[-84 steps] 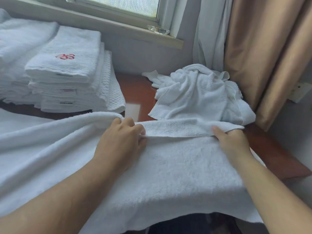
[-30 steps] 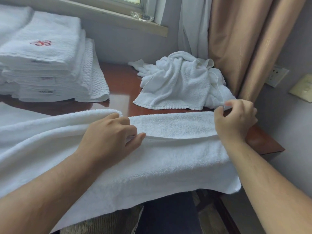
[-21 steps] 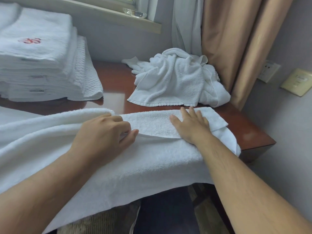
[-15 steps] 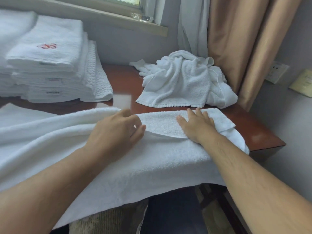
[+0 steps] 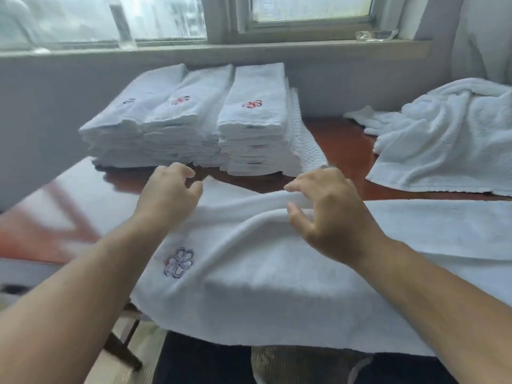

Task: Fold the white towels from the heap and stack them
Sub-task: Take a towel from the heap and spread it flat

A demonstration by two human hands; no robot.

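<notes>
A white towel [image 5: 277, 273] with a blue flower emblem lies across the table's near edge and hangs over it, its far part doubled into a soft ridge. My left hand [image 5: 169, 198] hovers over the towel's far left corner, fingers loosely curled and holding nothing. My right hand [image 5: 329, 214] is over the ridge with fingers spread and bent, thumb and forefinger apart. Folded towels stand in three side-by-side stacks [image 5: 249, 120] behind my hands. The heap of unfolded towels [image 5: 443, 139] lies at the right.
The red-brown table [image 5: 340, 139] shows between stacks and heap. A windowsill [image 5: 221, 48] runs along the back wall with a small clear object [image 5: 374, 36] on it. Below the towel's hanging edge are the floor and a table leg [image 5: 122, 347].
The view has swung left. My right hand left the towel's right end and now sits near the middle ridge. My left hand let go of the fold and lifted.
</notes>
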